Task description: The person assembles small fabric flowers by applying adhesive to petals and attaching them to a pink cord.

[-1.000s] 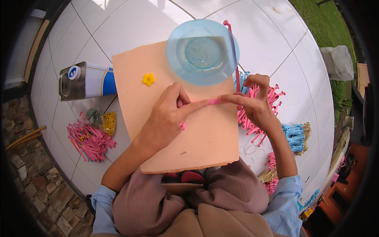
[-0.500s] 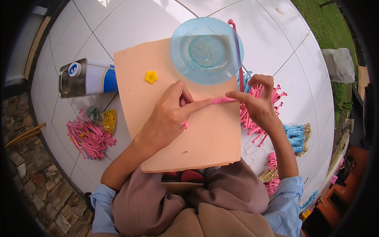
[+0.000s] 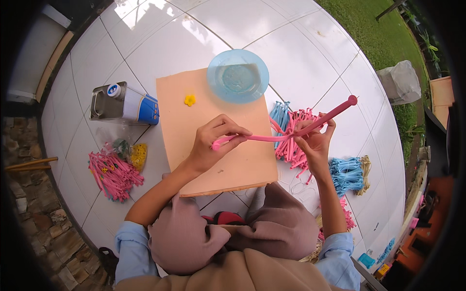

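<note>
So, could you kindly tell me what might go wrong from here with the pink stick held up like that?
The pink stick is held only at its near end by the left hand and mid-length by the right hand, so its far end might sag or slip. Swinging it could catch the blue bowl close by on the board, or sweep the small yellow flower off.

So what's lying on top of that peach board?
On the peach board lie a small yellow flower and part of a blue bowl. The left hand covers a patch, hiding whatever lies beneath.
</note>
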A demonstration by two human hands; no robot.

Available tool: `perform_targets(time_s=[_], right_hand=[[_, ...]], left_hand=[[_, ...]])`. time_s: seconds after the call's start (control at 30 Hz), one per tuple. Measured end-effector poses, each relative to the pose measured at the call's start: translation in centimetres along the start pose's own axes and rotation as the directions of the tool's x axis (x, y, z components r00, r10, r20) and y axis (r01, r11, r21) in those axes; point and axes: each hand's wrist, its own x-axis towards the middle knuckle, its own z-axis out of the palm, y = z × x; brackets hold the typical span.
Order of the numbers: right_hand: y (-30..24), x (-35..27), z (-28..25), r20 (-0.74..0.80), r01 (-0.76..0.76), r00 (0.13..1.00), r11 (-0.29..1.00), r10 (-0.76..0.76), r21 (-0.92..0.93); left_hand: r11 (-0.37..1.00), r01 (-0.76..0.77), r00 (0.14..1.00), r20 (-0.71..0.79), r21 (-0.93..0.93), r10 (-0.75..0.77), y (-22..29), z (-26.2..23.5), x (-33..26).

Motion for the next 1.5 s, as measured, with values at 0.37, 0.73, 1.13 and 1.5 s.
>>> perform_targets(time_s=[0.37,0.73,1.13,1.5], right_hand=[[-22.8,-0.1,11.2,-0.004,0.414,0.910,0.907,-0.415,0.077],[-13.7,-2.6,25.9,0.256,-0.364,0.928,0.520,0.271,0.773],[4.8,-7.3,36.0,0.111,0.213,0.972,0.976,-0.206,-0.052],[23.3,-1.1,35.4,-0.259,-0.317,0.932,0.917,0.253,-0.244]], left_hand=[[0.590,0.254,0.960,0.272,-0.767,-0.060,13.9,-8.2,1.7],[0.965,-0.182,0.756,-0.600,0.189,0.260,15.9,-21.0,-4.5],[0.855,-0.035,0.855,-0.458,-0.517,-0.242,-3.0,-19.9,-14.9],[0.770,0.368,0.660,-0.436,-0.521,-0.611,-22.4,-10.0,-15.4]])
